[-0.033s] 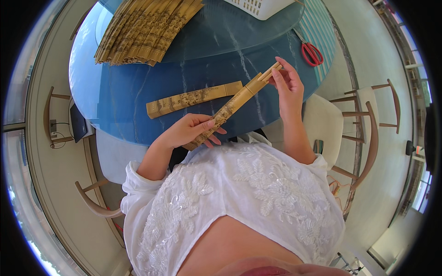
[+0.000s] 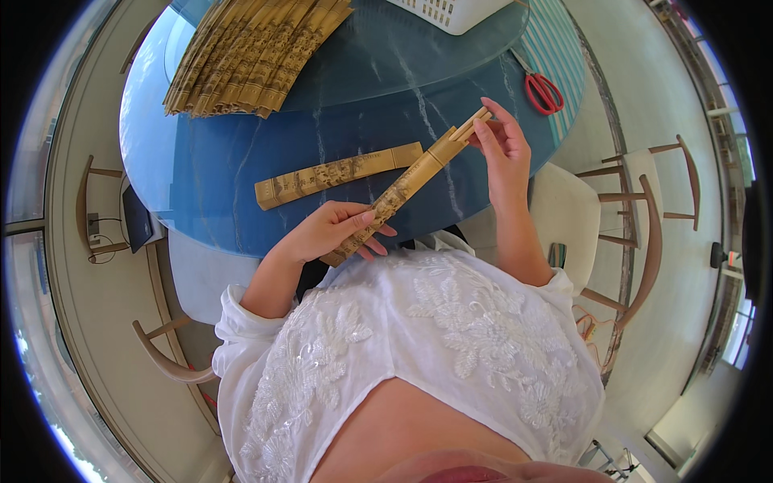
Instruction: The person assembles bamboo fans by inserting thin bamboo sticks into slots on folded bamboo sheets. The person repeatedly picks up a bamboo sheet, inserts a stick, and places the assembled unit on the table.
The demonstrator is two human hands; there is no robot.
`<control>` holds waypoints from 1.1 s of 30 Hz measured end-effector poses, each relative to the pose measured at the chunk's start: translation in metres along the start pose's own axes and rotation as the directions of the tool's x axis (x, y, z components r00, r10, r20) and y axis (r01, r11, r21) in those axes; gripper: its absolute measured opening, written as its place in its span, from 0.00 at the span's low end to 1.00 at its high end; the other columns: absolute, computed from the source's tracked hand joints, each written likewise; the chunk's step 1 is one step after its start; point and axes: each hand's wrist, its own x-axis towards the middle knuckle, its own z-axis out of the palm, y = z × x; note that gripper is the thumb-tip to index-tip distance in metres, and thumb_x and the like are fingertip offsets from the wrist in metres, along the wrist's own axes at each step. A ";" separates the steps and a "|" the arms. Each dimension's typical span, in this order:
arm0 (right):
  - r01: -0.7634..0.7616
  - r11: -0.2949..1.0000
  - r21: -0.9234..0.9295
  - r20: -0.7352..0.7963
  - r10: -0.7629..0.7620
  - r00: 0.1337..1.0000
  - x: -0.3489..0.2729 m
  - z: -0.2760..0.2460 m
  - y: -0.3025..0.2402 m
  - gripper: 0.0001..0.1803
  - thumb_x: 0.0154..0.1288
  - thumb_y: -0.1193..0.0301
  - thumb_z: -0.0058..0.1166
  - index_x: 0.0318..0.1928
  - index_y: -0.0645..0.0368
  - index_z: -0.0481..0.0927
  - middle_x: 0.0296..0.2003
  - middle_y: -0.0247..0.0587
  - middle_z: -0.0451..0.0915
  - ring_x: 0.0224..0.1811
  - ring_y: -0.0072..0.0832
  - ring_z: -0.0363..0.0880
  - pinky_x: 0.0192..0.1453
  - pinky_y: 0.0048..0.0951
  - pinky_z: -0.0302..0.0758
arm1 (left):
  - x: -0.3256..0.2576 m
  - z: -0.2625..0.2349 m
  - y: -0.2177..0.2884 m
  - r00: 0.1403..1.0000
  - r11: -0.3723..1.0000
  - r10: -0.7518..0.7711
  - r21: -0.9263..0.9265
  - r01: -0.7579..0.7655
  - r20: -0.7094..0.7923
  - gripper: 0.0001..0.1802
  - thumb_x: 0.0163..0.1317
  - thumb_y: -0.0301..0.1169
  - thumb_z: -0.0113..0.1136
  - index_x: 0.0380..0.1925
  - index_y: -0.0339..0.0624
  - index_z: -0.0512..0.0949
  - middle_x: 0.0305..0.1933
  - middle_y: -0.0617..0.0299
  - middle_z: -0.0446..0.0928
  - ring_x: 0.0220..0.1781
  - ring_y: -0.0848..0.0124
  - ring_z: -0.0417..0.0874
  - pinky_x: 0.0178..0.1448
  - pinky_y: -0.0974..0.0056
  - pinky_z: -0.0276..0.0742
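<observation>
My left hand (image 2: 336, 231) is closed round the lower part of a long tan chopstick sleeve (image 2: 415, 174), printed with dark drawings and held at a slant in front of my chest. Out of its upper end stick pale wooden chopsticks (image 2: 470, 126), partly inside the sleeve. The thumb and fingers of my right hand (image 2: 503, 149) pinch their outer ends. A second printed sleeve (image 2: 338, 174) lies on the blue table beside the held one, to its left.
On the blue marbled table (image 2: 266, 149), a fanned stack of similar sleeves (image 2: 254, 56) lies at the far left. A white basket (image 2: 463, 18) stands at the back. Red-handled scissors (image 2: 543, 94) rest near the right edge. Wooden chairs (image 2: 644, 249) stand around.
</observation>
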 end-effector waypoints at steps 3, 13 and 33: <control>0.006 1.000 -0.009 -0.002 -0.006 1.000 0.002 -0.002 0.002 0.18 0.65 0.74 0.52 0.55 0.62 0.73 0.34 0.36 0.79 0.35 0.19 0.77 0.42 0.21 0.76 | 0.002 0.002 -0.005 0.999 0.998 0.044 -0.053 -0.045 -0.003 0.21 0.71 0.37 0.43 0.53 0.31 0.70 0.48 0.48 0.78 0.41 0.62 0.84 0.43 0.61 0.82; 0.012 1.000 -0.007 -0.044 -0.012 0.999 -0.001 0.000 0.004 0.17 0.67 0.72 0.51 0.56 0.61 0.72 0.34 0.35 0.79 0.34 0.17 0.76 0.41 0.20 0.76 | 0.013 0.007 -0.013 0.997 0.986 0.056 -0.153 -0.063 -0.052 0.20 0.71 0.35 0.42 0.52 0.28 0.71 0.46 0.46 0.79 0.39 0.63 0.83 0.43 0.62 0.81; -0.112 0.993 -0.026 0.050 0.114 0.992 0.026 -0.013 0.001 0.29 0.61 0.76 0.57 0.61 0.60 0.62 0.34 0.43 0.81 0.35 0.24 0.80 0.40 0.24 0.78 | 0.012 0.010 0.007 0.991 0.999 -0.032 -0.036 0.037 0.127 0.25 0.70 0.39 0.44 0.64 0.41 0.58 0.51 0.49 0.75 0.39 0.64 0.83 0.33 0.64 0.82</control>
